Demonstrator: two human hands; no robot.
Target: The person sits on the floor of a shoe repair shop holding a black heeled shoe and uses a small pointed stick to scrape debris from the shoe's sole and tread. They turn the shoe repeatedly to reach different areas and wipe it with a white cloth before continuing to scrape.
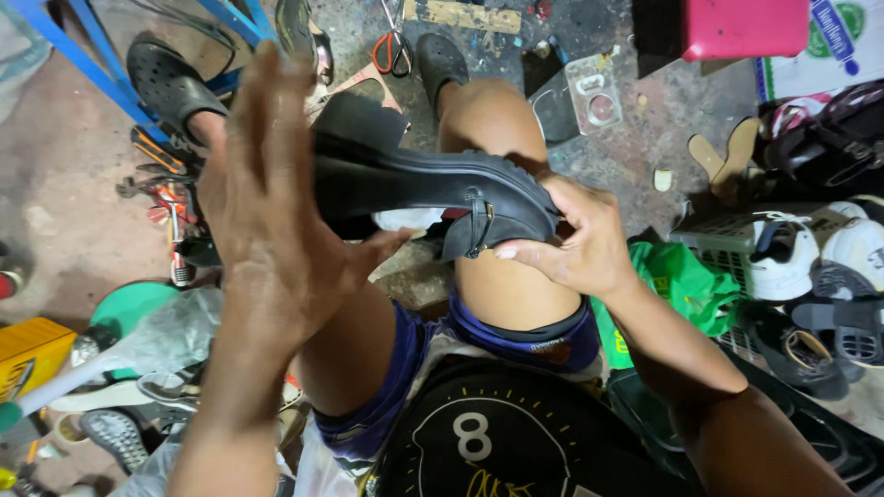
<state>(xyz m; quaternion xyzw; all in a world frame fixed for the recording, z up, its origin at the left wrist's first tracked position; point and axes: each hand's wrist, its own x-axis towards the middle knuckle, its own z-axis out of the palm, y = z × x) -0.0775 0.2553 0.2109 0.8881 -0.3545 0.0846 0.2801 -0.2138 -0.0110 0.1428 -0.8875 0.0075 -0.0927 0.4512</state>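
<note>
L hand [276, 212] flat on black shoe [433, 184] — R hand [575, 244] pinching toe.

The floor by the left hand [276, 221] is crowded with hand tools [170, 216] and a blue frame [87, 60]. By the right hand [575, 244], a green bag [686, 281] and a basket [723, 244] of shoes block the way. The bare floor [654, 124] past the knee has room, with scissors [393, 48] nearby.
</note>
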